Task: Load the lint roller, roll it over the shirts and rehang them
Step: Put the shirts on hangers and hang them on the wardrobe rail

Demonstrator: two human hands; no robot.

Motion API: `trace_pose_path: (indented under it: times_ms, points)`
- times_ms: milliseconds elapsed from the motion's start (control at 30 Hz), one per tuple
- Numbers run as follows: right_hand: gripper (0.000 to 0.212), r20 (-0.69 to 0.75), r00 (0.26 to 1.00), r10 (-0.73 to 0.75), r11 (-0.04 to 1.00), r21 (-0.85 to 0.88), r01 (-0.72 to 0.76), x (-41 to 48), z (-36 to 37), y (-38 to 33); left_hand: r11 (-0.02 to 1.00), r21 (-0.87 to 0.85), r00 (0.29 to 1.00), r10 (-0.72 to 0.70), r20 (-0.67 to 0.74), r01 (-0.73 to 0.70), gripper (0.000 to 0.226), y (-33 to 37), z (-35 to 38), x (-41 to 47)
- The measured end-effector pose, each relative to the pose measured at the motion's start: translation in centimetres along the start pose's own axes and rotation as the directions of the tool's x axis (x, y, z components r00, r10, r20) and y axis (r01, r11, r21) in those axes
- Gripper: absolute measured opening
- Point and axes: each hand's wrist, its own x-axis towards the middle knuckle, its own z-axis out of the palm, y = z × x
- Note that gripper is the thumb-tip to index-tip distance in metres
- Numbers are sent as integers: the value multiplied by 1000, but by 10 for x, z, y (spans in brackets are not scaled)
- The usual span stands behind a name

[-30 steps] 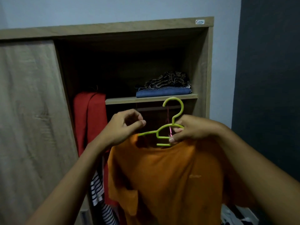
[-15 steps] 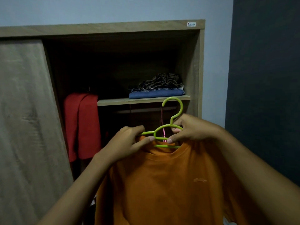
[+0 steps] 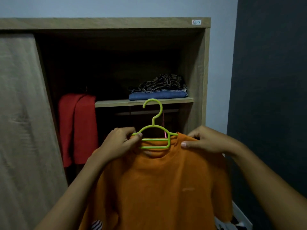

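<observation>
Shirt (image 3: 157,188) hem cropped; hanger (image 3: 154,139) partly covered.

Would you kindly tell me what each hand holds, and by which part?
Left hand pinches the green hanger by one arm's end; right hand pinches the orange shirt at its shoulder.

Single head-worn view, facing forward, close before the open wardrobe (image 3: 206,63).

one lime-green hanger (image 3: 154,139), one orange t-shirt (image 3: 162,188) and two hands, left hand (image 3: 119,144) and right hand (image 3: 206,141), at six o'clock. one red garment (image 3: 78,128) at nine o'clock; at twelve, one shelf (image 3: 113,103) bearing two folded cloths, blue cloth (image 3: 157,95) and patterned cloth (image 3: 164,83).
</observation>
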Motion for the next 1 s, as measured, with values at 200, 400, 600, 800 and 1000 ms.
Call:
trace_pose_path:
  times_ms: [200,400,600,800,1000]
  points:
    - [34,188,982,31,995,83,-47,12,9,0,996,-78,991,-27,131,38,16,-13,29,3]
    - [45,111,975,194,964,160,-210,48,37,1,991,42,991,-130,4,130,40,-44,22,18]
    - [42,-43,962,271,915,321,-243,107,86,6,942,289,917,-44,-396,169,43,-78,-16,46]
    - [51,-217,926,308,904,369,-215,179,109,-1,830,425,873,-140,-467,360,55,-126,-38,70]
    - [44,-254,918,306,900,393,-191,247,126,9,788,483,874,-138,-465,381,56,-149,-31,71]
